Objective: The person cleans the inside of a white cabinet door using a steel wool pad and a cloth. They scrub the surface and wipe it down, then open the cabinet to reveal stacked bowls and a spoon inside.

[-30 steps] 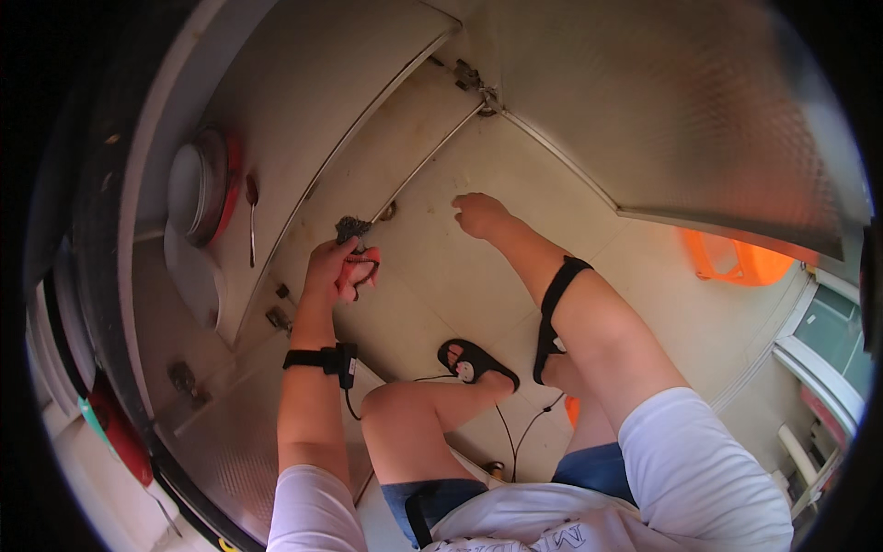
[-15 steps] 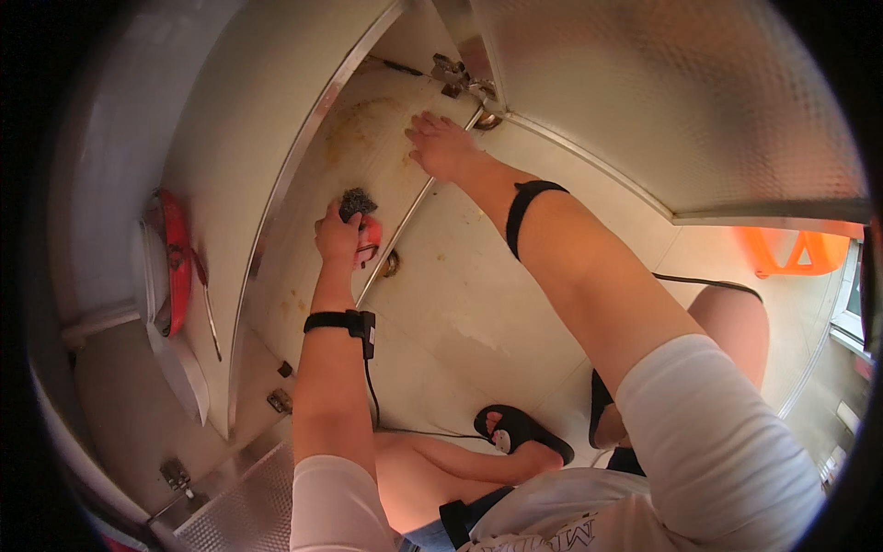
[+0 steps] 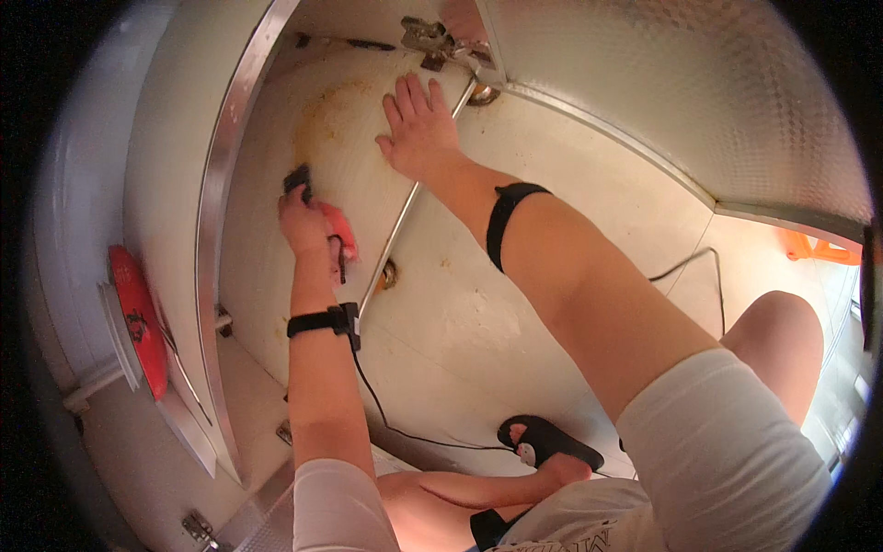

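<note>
My left hand (image 3: 302, 224) is closed around a dark steel wool scrubber (image 3: 297, 181), pressed to the cabinet's pale floor panel (image 3: 354, 152). A red and pink object (image 3: 340, 230) shows just right of that hand; I cannot make out its kind. Yellow-brown stains (image 3: 313, 120) mark the panel ahead of the scrubber. Farther up and to the right, my right hand (image 3: 421, 129) lies flat on the panel with its fingers spread, holding nothing. The wrist and forearm bands are black.
A metal edge strip (image 3: 394, 230) runs along the panel's front. Metal hinges (image 3: 432, 39) sit at the back, beside an open textured door (image 3: 662, 101). At left, a red object (image 3: 138, 317) stands beyond the cabinet wall. A black cable (image 3: 414, 442) trails past my sandal (image 3: 552, 442).
The view has shifted. My left hand, with the steel wool scrubber, has moved forward and left toward the stains. My right hand's fingers are spread wider on the panel.
</note>
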Motion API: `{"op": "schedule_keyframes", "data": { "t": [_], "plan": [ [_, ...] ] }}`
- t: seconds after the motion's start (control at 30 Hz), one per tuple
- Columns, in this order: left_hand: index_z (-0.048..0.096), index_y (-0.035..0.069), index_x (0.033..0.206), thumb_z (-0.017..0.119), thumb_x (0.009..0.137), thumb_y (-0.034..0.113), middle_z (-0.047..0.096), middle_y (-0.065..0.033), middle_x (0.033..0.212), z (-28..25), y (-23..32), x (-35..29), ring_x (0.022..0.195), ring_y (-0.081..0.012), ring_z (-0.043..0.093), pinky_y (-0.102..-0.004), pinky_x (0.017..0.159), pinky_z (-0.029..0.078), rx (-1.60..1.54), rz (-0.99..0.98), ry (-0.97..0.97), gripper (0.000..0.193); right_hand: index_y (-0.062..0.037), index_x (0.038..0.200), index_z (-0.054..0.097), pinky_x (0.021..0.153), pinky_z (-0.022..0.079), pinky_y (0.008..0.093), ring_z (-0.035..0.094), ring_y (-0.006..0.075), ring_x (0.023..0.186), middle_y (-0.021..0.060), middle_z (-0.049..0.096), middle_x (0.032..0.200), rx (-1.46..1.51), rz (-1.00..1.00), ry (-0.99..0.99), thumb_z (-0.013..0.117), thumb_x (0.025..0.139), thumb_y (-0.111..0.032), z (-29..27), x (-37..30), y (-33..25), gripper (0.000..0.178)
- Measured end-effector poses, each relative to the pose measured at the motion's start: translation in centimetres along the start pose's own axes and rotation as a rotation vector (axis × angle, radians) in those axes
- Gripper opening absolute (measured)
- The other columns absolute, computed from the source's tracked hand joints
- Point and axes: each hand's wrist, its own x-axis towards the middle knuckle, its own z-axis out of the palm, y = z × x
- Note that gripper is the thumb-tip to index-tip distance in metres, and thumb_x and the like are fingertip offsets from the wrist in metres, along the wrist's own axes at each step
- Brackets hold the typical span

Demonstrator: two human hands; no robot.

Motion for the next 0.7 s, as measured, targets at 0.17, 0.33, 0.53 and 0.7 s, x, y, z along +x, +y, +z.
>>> {"op": "schedule_keyframes", "data": {
  "t": [0.17,0.33,0.53,0.7],
  "plan": [
    [0.071,0.002,0.116,0.065,0.088,0.017,0.067,-0.0241,0.119,1.8,1.4,6.7,0.112,-0.0385,0.062,-0.0425,0.098,0.049,-0.212,-0.238,-0.007,0.033,-0.0065,0.154,0.038,0.122,0.010,0.0553,0.020,0.0332,0.153,0.0154,0.031,0.162,0.071,-0.040,0.055,0.036,0.102,-0.050,-0.2,0.7,0.4,0.068],
    [0.073,0.007,0.118,0.064,0.091,0.016,0.071,-0.0182,0.118,2.0,1.1,8.0,0.108,-0.0349,0.068,-0.0411,0.095,0.051,-0.164,0.186,0.008,0.029,-0.0069,0.154,0.038,0.122,0.009,0.0575,0.020,0.0335,0.152,0.0147,0.032,0.162,0.023,-0.063,0.025,0.036,0.102,-0.052,-0.7,1.9,-1.2,0.069],
    [0.072,0.005,0.117,0.067,0.087,0.009,0.072,-0.0162,0.117,-1.3,1.5,8.3,0.106,-0.0346,0.068,-0.0398,0.096,0.052,-0.176,-0.050,0.060,0.031,-0.0070,0.155,0.036,0.122,0.007,0.0581,0.017,0.0332,0.153,0.0154,0.031,0.162,0.084,-0.052,0.033,0.035,0.101,-0.053,-1.4,2.0,-1.2,0.071],
    [0.071,0.002,0.117,0.066,0.086,0.007,0.071,-0.0184,0.115,1.3,6.0,8.7,0.101,-0.0364,0.068,-0.0414,0.094,0.053,-0.467,0.305,-0.074,0.032,-0.0063,0.154,0.037,0.122,0.007,0.0589,0.018,0.0338,0.153,0.0170,0.032,0.161,0.074,-0.039,0.017,0.037,0.100,-0.053,-2.4,1.1,0.0,0.072]
  ]
}}
